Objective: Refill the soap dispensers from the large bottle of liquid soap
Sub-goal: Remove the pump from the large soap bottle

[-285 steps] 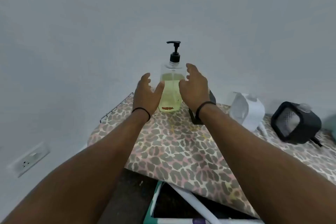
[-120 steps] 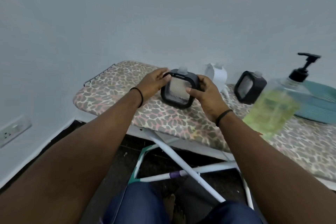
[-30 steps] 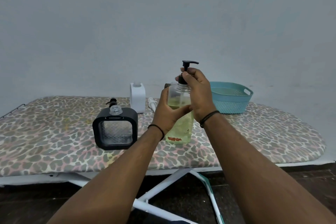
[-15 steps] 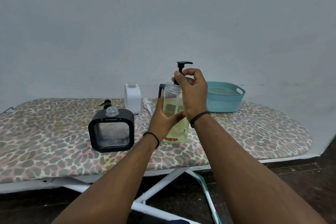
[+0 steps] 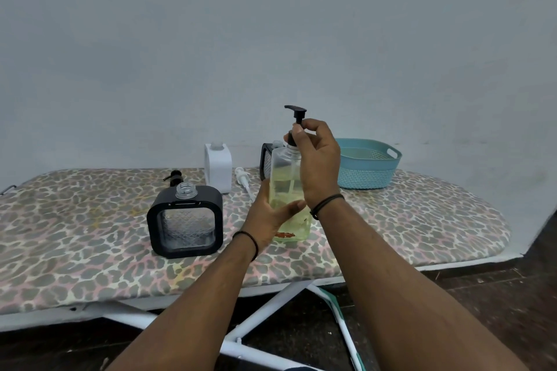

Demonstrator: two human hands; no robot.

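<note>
The large clear bottle [image 5: 286, 178] of yellow-green soap stands upright on the leopard-print ironing board [image 5: 90, 220]. My left hand [image 5: 268, 214] grips its lower body. My right hand [image 5: 316, 156] pinches the black pump collar [image 5: 297, 117] at its neck. To the left stands a black square dispenser [image 5: 185, 221] with its clear neck uncapped; its black pump [image 5: 174, 178] lies behind it. A white dispenser [image 5: 218, 167] stands at the back, a white pump [image 5: 242, 179] lying beside it. A second black dispenser [image 5: 266, 159] is half hidden behind the bottle.
A teal plastic basket [image 5: 366, 169] sits at the back right of the board, near the wall. The board's white legs [image 5: 271, 310] cross below over a dark floor. The board's rounded end lies to the right.
The view has shifted slightly. My right hand's fingers have turned on the pump collar, and the nozzle now points left instead of right. My left hand still holds the bottle.
</note>
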